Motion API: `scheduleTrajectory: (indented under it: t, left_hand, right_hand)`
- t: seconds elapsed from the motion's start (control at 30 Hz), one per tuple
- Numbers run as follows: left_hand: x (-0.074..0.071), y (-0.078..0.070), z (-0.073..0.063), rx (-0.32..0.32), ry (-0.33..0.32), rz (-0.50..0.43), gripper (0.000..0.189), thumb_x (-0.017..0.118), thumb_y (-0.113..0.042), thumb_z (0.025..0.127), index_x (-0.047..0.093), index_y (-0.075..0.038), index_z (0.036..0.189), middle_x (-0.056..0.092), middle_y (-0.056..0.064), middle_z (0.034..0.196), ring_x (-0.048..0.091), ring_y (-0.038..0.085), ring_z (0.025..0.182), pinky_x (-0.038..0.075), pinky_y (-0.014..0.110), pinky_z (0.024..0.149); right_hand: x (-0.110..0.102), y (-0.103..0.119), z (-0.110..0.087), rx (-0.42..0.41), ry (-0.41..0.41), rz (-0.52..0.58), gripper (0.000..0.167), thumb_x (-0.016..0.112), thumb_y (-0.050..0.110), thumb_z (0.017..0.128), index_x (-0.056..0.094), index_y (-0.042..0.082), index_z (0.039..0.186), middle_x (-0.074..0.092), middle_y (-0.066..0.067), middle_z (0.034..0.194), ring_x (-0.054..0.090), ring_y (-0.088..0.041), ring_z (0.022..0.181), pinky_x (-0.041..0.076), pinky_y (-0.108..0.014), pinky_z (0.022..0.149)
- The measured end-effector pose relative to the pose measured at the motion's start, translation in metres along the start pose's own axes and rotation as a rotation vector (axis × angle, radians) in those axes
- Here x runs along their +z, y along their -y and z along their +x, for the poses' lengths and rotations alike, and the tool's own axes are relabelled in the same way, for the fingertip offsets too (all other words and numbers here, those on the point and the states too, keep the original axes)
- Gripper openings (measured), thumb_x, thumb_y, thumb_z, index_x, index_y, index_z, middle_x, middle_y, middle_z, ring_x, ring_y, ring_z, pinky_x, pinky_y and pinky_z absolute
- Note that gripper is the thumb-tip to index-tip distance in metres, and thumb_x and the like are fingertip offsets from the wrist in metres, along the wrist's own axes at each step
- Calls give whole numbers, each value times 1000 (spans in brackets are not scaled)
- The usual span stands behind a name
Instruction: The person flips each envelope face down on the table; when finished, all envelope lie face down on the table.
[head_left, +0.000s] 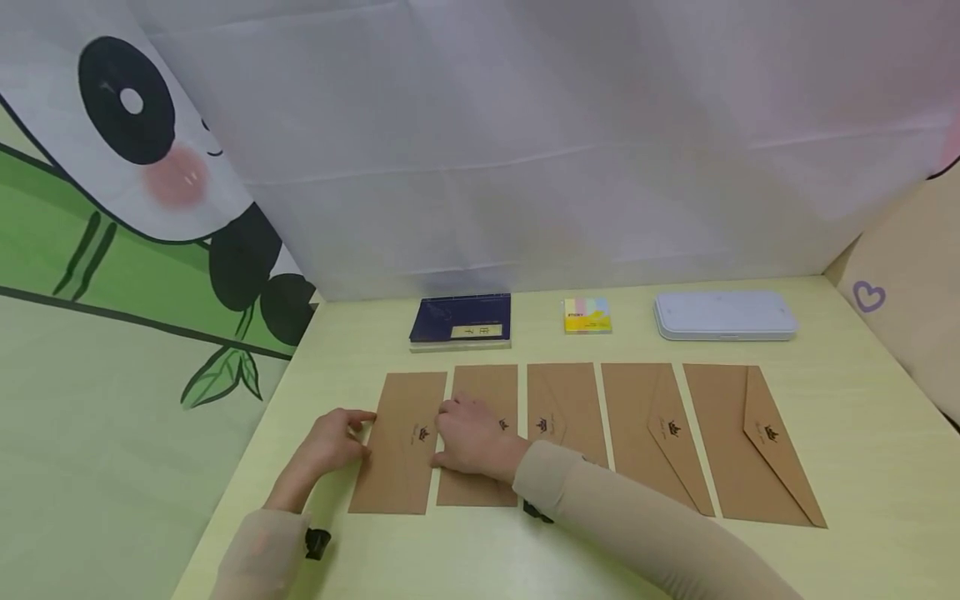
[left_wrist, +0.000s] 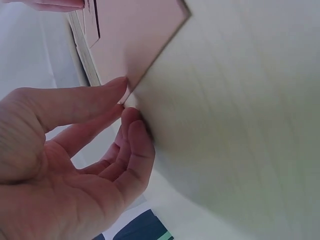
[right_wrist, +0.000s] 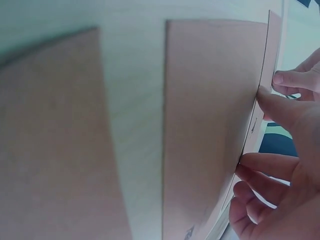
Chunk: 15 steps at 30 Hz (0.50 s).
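Several brown kraft envelopes lie in a row, upright to the viewer, with small dark crown prints. My left hand (head_left: pixel 330 442) is at the left edge of the leftmost envelope (head_left: pixel 397 404), thumb and forefinger tips touching that edge apart from each other. In the left wrist view, its other fingers bend loosely beside the envelope (left_wrist: pixel 145 30). Over the second envelope (head_left: pixel 486 383) lies my right hand (head_left: pixel 476 435), covering part of it. Its thumb and fingertips meet that envelope's left edge, spaced along it, as the right wrist view shows on the envelope (right_wrist: pixel 215 100).
Behind the row, from left to right, are a dark blue notebook (head_left: pixel 461 317), a pack of sticky notes (head_left: pixel 587 317) and a pale pencil case (head_left: pixel 723 315). A white cloth (head_left: pixel 540 167) hangs at the table's back edge. My right sleeve (head_left: pixel 637 517) crosses over the middle envelopes.
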<state>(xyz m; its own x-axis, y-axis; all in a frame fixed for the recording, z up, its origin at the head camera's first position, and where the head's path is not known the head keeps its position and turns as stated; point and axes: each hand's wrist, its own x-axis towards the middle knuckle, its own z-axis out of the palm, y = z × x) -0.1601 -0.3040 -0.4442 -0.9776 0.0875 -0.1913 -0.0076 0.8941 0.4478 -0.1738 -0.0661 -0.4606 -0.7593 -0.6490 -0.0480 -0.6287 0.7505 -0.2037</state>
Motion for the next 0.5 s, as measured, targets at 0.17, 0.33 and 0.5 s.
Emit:
scheduleTrajectory:
  t: [0.17,0.33,0.5]
  left_hand:
    - [2,2,0,-38,-4,-46,51,78,1,68,65,0,118,60,16,98,57,25,78,48,34,61]
    - [1,-3,0,-96,-18,-98,47,82,-8,69,65,3,112,61,16,99,56,26,81,49,37,65]
    - [-1,-10,1,-173,-12,-125,40,82,-10,70,65,6,103,61,12,91,57,23,76,50,36,65]
  right_hand:
    - [0,-1,1,5,3,16,50,72,55,78,71,11,101,60,1,116,47,-20,103,40,-35,87]
    - [-1,-2,1,-6,-2,5,47,72,56,78,71,12,97,61,1,113,48,-19,99,41,-33,83]
    - [-2,-2,1,-19,-10,7,46,73,55,77,71,12,93,62,0,109,48,-19,95,42,-32,79]
